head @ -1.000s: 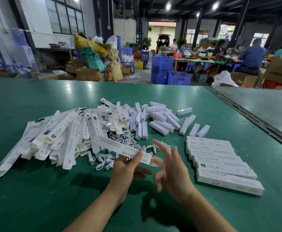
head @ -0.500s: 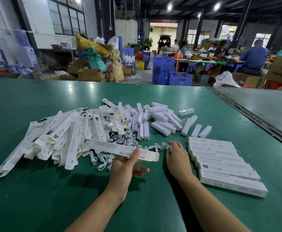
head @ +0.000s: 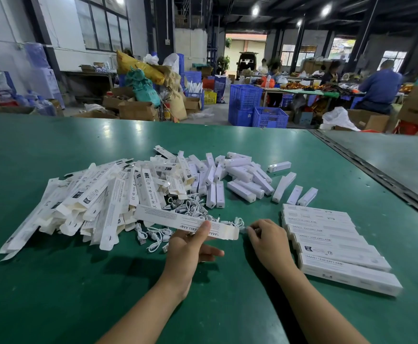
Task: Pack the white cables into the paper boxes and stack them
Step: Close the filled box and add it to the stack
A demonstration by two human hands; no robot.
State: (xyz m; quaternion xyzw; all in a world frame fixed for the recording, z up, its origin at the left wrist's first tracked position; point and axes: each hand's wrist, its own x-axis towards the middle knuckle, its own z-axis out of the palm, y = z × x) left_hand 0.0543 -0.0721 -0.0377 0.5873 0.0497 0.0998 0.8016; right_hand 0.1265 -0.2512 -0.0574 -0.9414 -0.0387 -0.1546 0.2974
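Between my two hands sits the job: my left hand point(head: 190, 247) pinches a long paper box point(head: 185, 222) with its flap end open toward the right, thumb on top and fingers underneath. My right hand point(head: 269, 240) is curled with its fingertips closed on the end of a white cable point(head: 239, 222) at the edge of the loose cable heap point(head: 190, 207).

I judge the cable light and floppy, likely to snag its neighbours, so the stiff plug end is the place to hold. The box looks thin and easy to crush; I would grip its edges gently.

Flat unfolded boxes point(head: 91, 202) lie piled to the left, small white blocks point(head: 240, 180) beyond, and packed boxes point(head: 332, 242) are laid in an overlapping row at my right. All rests on a smooth green table point(head: 54, 281) in a busy, cluttered workshop.
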